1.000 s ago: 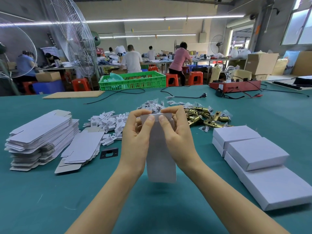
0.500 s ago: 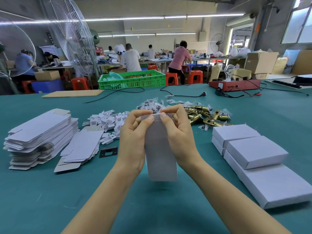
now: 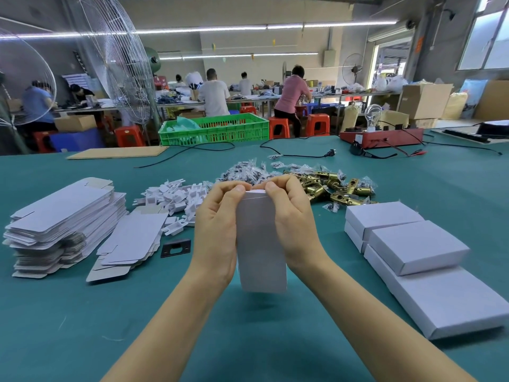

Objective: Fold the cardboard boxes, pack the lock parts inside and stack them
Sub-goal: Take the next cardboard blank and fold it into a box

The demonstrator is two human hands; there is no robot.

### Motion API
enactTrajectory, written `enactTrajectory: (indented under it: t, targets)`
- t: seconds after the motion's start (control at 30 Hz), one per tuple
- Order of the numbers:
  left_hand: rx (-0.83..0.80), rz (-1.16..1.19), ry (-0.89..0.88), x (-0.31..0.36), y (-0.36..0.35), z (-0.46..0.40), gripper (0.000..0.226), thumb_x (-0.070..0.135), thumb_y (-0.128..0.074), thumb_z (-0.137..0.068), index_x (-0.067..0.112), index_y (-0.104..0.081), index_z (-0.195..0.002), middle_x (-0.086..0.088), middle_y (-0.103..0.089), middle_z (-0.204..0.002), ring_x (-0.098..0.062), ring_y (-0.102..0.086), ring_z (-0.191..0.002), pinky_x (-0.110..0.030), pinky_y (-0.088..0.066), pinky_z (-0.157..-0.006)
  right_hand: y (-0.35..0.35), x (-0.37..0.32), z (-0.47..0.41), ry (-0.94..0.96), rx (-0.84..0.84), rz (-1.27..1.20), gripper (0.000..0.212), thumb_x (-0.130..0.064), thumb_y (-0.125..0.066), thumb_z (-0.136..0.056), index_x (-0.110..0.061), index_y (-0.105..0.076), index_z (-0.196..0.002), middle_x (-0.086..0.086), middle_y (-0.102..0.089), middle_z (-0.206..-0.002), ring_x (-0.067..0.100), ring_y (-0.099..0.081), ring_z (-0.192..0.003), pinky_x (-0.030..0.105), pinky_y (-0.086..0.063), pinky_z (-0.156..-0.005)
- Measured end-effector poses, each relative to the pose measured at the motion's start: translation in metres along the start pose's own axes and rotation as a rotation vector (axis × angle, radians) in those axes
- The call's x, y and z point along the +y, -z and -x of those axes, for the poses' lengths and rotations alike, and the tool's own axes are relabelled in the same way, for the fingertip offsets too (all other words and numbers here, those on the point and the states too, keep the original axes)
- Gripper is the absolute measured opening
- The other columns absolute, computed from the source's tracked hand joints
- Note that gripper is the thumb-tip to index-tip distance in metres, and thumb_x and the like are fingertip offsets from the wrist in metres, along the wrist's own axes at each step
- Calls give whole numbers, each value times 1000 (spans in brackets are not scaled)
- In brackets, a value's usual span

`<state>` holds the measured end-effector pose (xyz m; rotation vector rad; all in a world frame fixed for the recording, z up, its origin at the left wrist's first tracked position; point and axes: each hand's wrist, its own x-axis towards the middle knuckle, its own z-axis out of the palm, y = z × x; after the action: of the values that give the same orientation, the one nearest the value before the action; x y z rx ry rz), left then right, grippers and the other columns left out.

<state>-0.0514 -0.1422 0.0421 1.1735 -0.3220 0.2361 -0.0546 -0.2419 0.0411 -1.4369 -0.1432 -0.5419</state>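
A narrow white cardboard box stands on end over the green table, gripped on both sides by my left hand and my right hand. Both thumbs press its top flap down and my fingers curl behind it. Flat white box blanks are stacked at the left, with a smaller pile beside them. Brass lock latches, bagged screws and white plastic inserts lie behind my hands. A dark strike plate lies left of my left wrist. Folded white boxes are stacked at the right.
A green crate, a cardboard sheet, black cables and a red test unit with a bulb sit along the table's far edge. Large fans stand at the back left. People work at benches beyond.
The top flap of the box has gone down further under my thumbs, and my hands with the box have shifted slightly.
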Motion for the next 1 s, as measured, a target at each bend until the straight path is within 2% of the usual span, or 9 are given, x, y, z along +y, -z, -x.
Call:
enactTrajectory:
  t: [0.1,0.2,0.3,0.4,0.53,0.7,0.8,0.9,1.0]
  targets:
    - [2,-28,6,-1,-2,0,23,17,-52,-88,22,-70,-76,4,-69,-81,-7,-61,-69,-18,-49,-57,0,-1,1,12,-9,24,13,-14,-46,-96,-15,-55,-88,-3,-58,-87,16,-53,-84,45,-45,-80]
    - [-2,-43,21,0,-2,1,23,24,-50,-79,25,-70,-69,7,-68,-77,-6,-60,-67,-18,-47,-56,-1,-2,1,18,-6,35,16,-11,-45,-95,-17,-55,-85,-11,-57,-80,12,-52,-80,39,-42,-76]
    - [-16,-41,9,1,-3,2,25,28,-50,-85,24,-71,-72,4,-67,-79,-7,-60,-69,-19,-48,-56,0,-3,1,32,-5,60,16,-13,-44,-96,-19,-54,-84,-12,-56,-78,12,-52,-79,38,-43,-74]
    - [-37,3,28,2,-4,2,34,21,-45,-97,20,-73,-77,1,-68,-81,-8,-60,-69,-20,-49,-56,3,-4,-1,26,8,65,18,-12,-44,-96,-20,-54,-83,-13,-57,-78,13,-53,-80,40,-44,-75]
    - [-18,-46,50,1,-4,0,42,8,-40,-95,23,-71,-72,4,-67,-74,-5,-57,-61,-18,-45,-49,3,-3,-2,34,8,101,19,-11,-43,-96,-19,-54,-84,-20,-56,-73,7,-51,-77,35,-43,-74]
    - [-8,-54,61,1,-4,1,33,5,-39,-94,17,-66,-79,5,-66,-68,-4,-56,-56,-17,-44,-45,3,-4,-2,19,5,96,18,-9,-40,-95,-17,-54,-86,-19,-56,-75,3,-50,-75,31,-42,-72]
    - [-22,-33,59,0,-4,2,25,14,-45,-92,21,-67,-83,5,-67,-78,-5,-59,-63,-20,-48,-52,3,-5,-2,0,16,65,17,-8,-41,-93,-16,-54,-86,-22,-55,-73,-3,-48,-71,24,-39,-68]
    - [-66,-114,42,-3,-3,4,16,33,-55,-84,28,-63,-98,-1,-65,-97,-12,-60,-81,-27,-49,-68,6,-5,-5,-8,52,13,12,-13,-45,-93,-19,-53,-86,-14,-55,-80,1,-49,-74,26,-40,-70]
    - [-119,-314,-76,-4,-1,6,24,20,-70,-88,30,-59,-108,-1,-65,-109,-10,-60,-90,-19,-50,-74,7,-2,-6,-28,61,-6,12,-27,-45,-91,-21,-54,-85,-10,-57,-82,8,-52,-78,29,-43,-69]
